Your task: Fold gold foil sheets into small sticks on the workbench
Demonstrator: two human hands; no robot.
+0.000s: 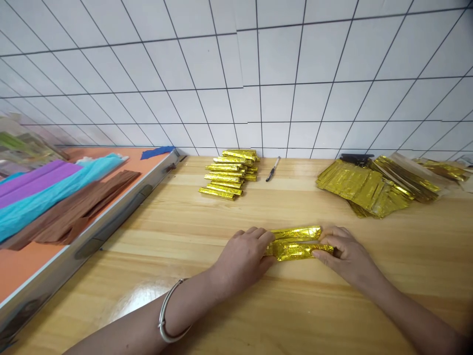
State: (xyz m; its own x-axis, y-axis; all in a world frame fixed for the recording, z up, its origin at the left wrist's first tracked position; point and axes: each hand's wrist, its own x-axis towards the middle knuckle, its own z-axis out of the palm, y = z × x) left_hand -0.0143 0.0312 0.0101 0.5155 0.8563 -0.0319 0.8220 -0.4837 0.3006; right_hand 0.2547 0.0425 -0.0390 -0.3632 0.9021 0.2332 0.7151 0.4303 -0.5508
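Two strips of shiny gold foil [295, 251], lying almost parallel with a narrow gap between them, stretch between my hands just over the wooden table [177, 222]. My left hand [249, 254], with a silver bangle on its wrist, is closed round their left ends, which its fingers partly hide. At the other side my right hand [340, 249] pinches the right end of the nearer strip between thumb and fingers. The farther strip's right end is beside its fingertips. Behind them lies a pile of narrow folded gold pieces [225, 177].
A pen [273, 169] lies right of the folded pile. Flat gold foil sheets [364, 187] spread at the back right, near a black object [356, 159]. At left, a raised-edged orange surface [148, 165] holds purple, blue and brown crepe paper [84, 199]. A tiled wall stands behind.
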